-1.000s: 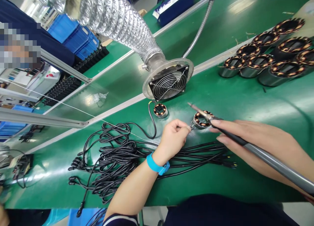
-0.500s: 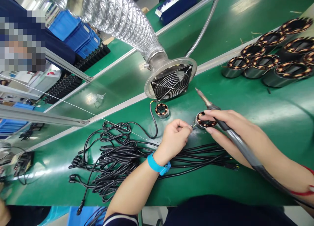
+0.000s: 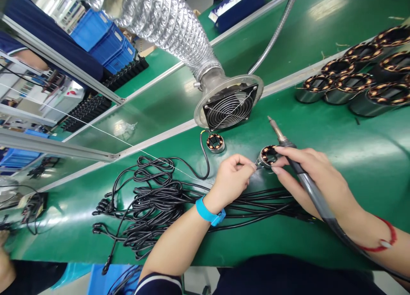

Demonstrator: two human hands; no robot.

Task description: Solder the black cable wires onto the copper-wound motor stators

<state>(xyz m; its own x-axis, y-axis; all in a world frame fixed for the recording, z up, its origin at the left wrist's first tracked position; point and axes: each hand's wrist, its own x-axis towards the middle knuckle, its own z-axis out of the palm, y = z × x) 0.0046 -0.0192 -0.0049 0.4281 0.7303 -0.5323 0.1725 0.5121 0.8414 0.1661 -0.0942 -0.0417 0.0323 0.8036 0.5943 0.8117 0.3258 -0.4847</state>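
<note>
My left hand (image 3: 233, 175), with a blue wristband, pinches thin lead wires at the left side of a small wound stator (image 3: 265, 157). The fingertips hide the wire ends. In my right hand (image 3: 317, 175) lies a soldering iron (image 3: 278, 130), its tip pointing up and away, apart from the stator. The thumb and fingers of that hand also hold the stator's right edge, which is tilted. A second small stator (image 3: 221, 149), with a black cable attached, rests on the green bench beneath the fan.
A fan hood (image 3: 229, 109) on a foil duct (image 3: 188, 34) hangs over the bench. Bundled black cables (image 3: 156, 201) lie to the left and under my left wrist. Several larger stators (image 3: 341, 96) stand at the right back. Another person's arm (image 3: 30, 58) shows at far left.
The stator has tilted a little between my hands. My right hand has shifted, and the soldering iron's tip has moved slightly right. The whole view has also shifted a little.
</note>
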